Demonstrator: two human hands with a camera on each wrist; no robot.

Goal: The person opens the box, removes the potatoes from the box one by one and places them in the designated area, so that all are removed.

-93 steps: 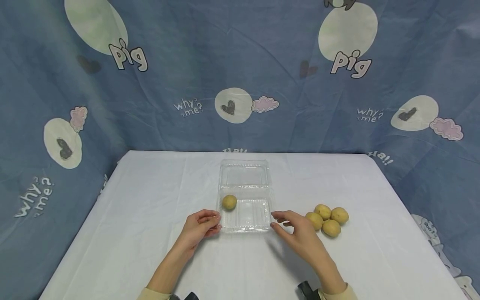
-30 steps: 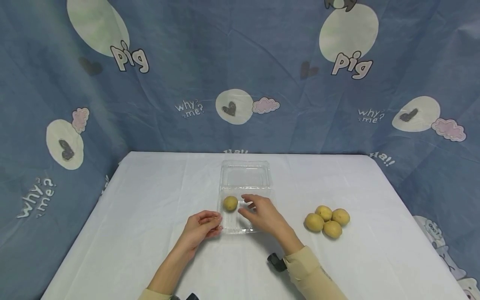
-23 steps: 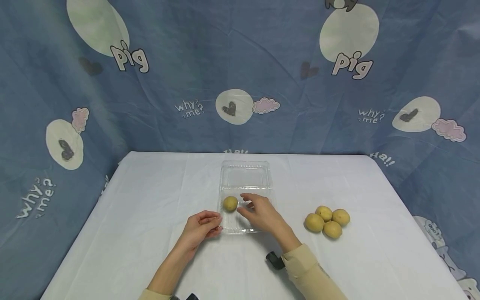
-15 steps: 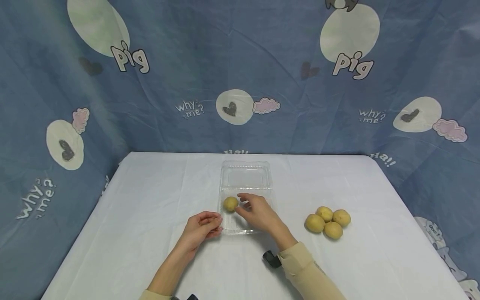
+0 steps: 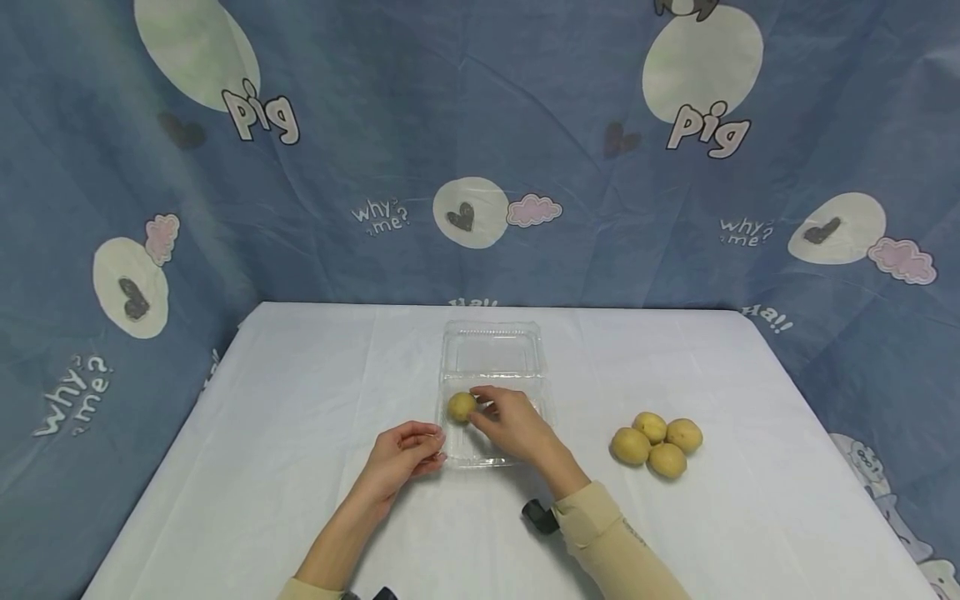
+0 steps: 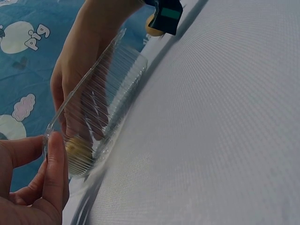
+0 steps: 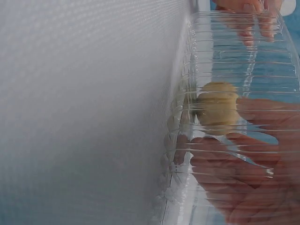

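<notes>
A clear plastic clamshell box (image 5: 491,454) lies open on the table, its lid folded back. One small round yellow potato (image 5: 460,407) sits at the left of its base. My left hand (image 5: 405,450) pinches the near left rim of the box between thumb and fingers; in the left wrist view, the thumb and fingers (image 6: 55,164) meet at that rim. My right hand (image 5: 513,425) reaches into the box with loosely bent fingers, fingertips at the right edge of the potato. Through the ribbed wall, the right wrist view shows the potato (image 7: 218,108) against the fingertips.
Several more potatoes (image 5: 667,460) lie clustered on the white tablecloth (image 5: 337,358) to the right of the box. A blue printed curtain (image 5: 375,125) rises behind the table and along its sides. A black wrist camera (image 5: 539,517) sits by the right sleeve.
From right of the box, my right hand has moved over it and edged left until its fingertips reach the potato. My left hand stays at the rim; the potatoes stay in place.
</notes>
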